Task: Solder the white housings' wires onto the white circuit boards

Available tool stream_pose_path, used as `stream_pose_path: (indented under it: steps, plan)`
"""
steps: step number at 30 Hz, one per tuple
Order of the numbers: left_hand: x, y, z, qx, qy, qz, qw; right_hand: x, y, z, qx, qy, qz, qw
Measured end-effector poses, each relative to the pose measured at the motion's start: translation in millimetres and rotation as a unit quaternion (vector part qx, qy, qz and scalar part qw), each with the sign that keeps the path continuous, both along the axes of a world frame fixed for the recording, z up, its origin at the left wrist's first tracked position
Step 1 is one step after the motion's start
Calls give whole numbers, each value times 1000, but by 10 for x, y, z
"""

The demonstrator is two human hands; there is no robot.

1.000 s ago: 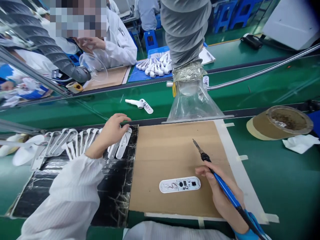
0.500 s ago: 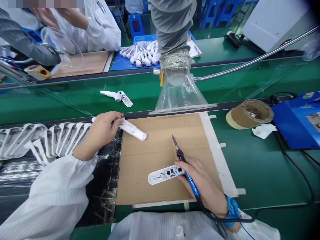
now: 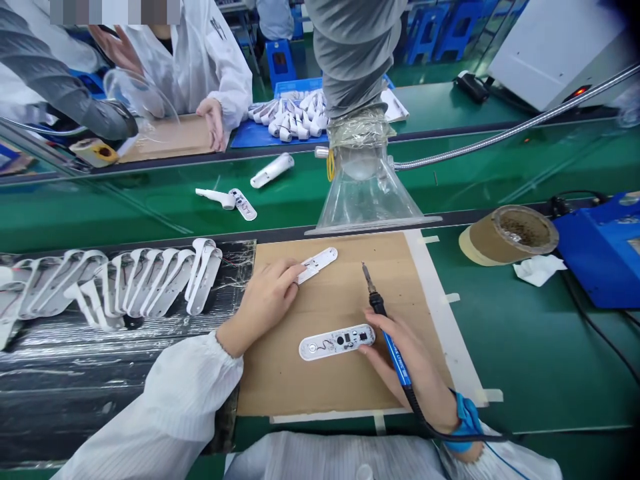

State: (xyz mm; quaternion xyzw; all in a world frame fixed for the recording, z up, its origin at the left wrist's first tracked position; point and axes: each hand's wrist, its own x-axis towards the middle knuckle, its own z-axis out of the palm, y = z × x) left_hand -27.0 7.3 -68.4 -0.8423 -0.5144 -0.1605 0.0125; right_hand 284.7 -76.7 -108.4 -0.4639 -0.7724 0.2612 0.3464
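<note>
My left hand (image 3: 273,293) is closed on the near end of a slim white plastic housing (image 3: 323,261), held over the cardboard mat (image 3: 280,380). My fingers cover part of it. My right hand (image 3: 417,360) grips a soldering iron (image 3: 395,350) with a blue and black handle, its metal tip pointing up and away from me. Left of that hand, a white shell with a circuit board (image 3: 337,342) lies on the mat, components and a thin wire facing up. My right thumb touches its right end.
White housings (image 3: 145,283) line the black wrapped surface at left. A clear fume hood (image 3: 370,193) hangs behind the mat. White parts (image 3: 273,170) lie on the green belt. At right stand a brown tub (image 3: 475,243) and a blue soldering station (image 3: 600,247). A co-worker (image 3: 200,60) sits opposite.
My left hand has moved right, from the row of housings onto the mat. Another white part now shows on the green belt. The co-worker's hand has come down to their board.
</note>
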Motion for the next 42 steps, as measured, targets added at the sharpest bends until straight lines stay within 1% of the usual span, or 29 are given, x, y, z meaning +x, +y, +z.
stream_pose_path:
  steps: [2, 4, 7, 10, 12, 14, 17, 19, 23, 28, 31, 33, 35, 37, 39, 42]
  plan:
    - [30, 37, -37, 9, -23, 25, 999, -5, 5, 8, 1, 6, 0, 1000]
    - [50, 72, -91, 28, -48, 37, 998, -6, 7, 13, -2, 12, -2, 1000]
    - [60, 94, -157, 45, -71, 29, 996, -9, 11, 22, -11, 25, -8, 1000]
    - [92, 57, -154, 34, -76, 29, 996, -21, 27, 69, -7, 45, -25, 999]
    - [161, 3, -110, 6, -86, 26, 996, -38, 48, 129, 9, 55, -46, 997]
    - [273, -60, -48, -42, -119, 15, 992, -63, 75, 197, 28, 62, -66, 996]
    - [479, -144, 29, -123, -191, -12, 974, -113, 122, 282, 49, 73, -81, 993]
    - [604, -180, 51, -160, -233, -23, 959, -151, 154, 321, 61, 85, -88, 991]
    - [777, -217, 49, -187, -285, -29, 940, -214, 216, 408, 56, 94, -102, 989]
    - [907, -245, 61, -212, -301, -65, 928, -254, 295, 530, 27, 100, -113, 988]
    - [959, -266, 74, -213, -293, -78, 929, -275, 317, 529, 9, 119, -105, 987]
    - [982, -279, 78, -216, -286, -79, 930, -288, 313, 496, 2, 128, -107, 986]
    - [997, -286, 78, -223, -296, -76, 926, -296, 301, 458, -8, 134, -112, 985]
    - [1006, -286, 80, -237, -328, -71, 912, -298, 289, 432, -16, 148, -121, 981]
    - [1008, -276, 86, -258, -366, -65, 892, -297, 282, 424, -21, 168, -129, 977]
    - [996, -255, 104, -293, -402, -32, 867, -293, 286, 436, -31, 186, -131, 973]
